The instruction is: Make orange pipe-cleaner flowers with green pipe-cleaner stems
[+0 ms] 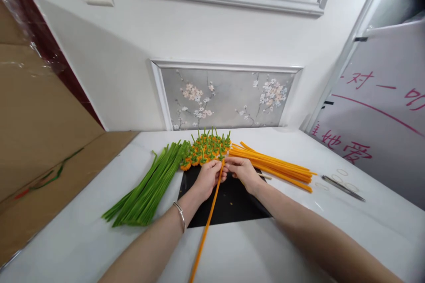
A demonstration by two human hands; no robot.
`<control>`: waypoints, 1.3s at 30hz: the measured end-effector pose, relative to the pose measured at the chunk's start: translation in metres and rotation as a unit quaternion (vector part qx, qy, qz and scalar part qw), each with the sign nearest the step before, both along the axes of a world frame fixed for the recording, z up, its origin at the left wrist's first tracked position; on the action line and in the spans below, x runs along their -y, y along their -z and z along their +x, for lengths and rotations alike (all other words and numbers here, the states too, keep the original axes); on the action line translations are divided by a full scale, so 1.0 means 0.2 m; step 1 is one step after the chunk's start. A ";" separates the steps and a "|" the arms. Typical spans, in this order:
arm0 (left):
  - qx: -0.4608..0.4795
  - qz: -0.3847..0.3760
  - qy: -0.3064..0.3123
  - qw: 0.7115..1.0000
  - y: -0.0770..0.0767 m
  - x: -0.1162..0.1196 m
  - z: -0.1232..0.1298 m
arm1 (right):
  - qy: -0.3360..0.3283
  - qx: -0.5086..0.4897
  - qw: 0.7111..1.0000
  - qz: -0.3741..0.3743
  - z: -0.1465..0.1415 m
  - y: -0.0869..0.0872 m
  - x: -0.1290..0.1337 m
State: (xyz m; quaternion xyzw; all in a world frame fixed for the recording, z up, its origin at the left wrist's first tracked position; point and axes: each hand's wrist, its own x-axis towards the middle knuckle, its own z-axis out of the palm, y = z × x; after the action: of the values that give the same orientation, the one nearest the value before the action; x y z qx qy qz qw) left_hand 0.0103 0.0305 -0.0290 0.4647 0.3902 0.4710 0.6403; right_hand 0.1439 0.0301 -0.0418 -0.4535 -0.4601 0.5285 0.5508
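Observation:
An orange pipe cleaner [208, 223] runs from between my hands down toward the front edge of the view. My left hand [210, 177] is closed, pinching it near its upper end. Close beside it, my right hand [241, 170] is closed too, its fingertips at the same upper end; what they grip is too small to make out. Just beyond both hands stand several small orange shapes with green tops [207, 146], made of pipe cleaners. Under the hands lies a black mat [229, 208].
To the left lies a bundle of green pipe cleaners [146, 190]; to the right, a bundle of orange ones [275, 163]. Tweezers [345, 189] and several clear rings [337, 178] rest farther right on the white table [332, 234]. Cardboard [43, 132] stands at the left, a wall behind.

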 end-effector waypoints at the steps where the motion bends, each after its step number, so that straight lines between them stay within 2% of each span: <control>1: 0.001 0.007 -0.007 1.000 0.02 0.00 0.00 | 0.002 -0.005 1.000 0.003 -0.01 0.01 0.00; 6: -0.006 0.041 -0.013 0.999 0.07 -0.01 0.00 | -0.013 -0.031 0.999 0.005 -0.03 0.04 0.03; 11: -0.015 0.061 -0.003 0.998 0.07 0.00 -0.01 | -0.012 -0.031 0.999 -0.011 -0.03 0.03 0.06; 16: -0.027 0.060 0.006 0.998 0.08 0.01 -0.02 | -0.005 -0.010 1.000 0.005 -0.03 0.04 0.06; 19: -0.030 0.049 0.006 0.998 0.08 0.01 -0.02 | 0.007 0.019 0.999 0.037 -0.01 0.07 0.04; 23: -0.017 0.014 0.020 1.000 0.06 0.01 -0.02 | 0.037 0.066 0.988 0.132 0.00 0.12 0.01; 28: 0.002 -0.027 0.041 0.999 0.04 -0.01 -0.03 | 0.065 0.165 0.949 0.260 0.01 0.13 0.00; 33: 0.015 -0.057 0.045 0.997 0.04 -0.03 -0.05 | 0.065 0.301 0.877 0.368 0.03 0.12 0.01; 36: 0.025 -0.067 0.046 0.996 0.03 -0.02 -0.06 | 0.066 0.366 0.841 0.393 0.05 0.13 0.01; 39: 0.029 -0.049 0.060 0.997 0.03 -0.02 -0.06 | 0.073 0.383 0.832 0.395 0.06 0.14 0.01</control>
State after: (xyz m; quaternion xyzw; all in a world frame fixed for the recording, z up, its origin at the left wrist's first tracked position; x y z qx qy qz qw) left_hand -0.0013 0.0338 -0.0342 0.4416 0.3649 0.4255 0.7005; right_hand 0.1555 0.0290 -0.0696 -0.3963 -0.7690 0.0438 0.4996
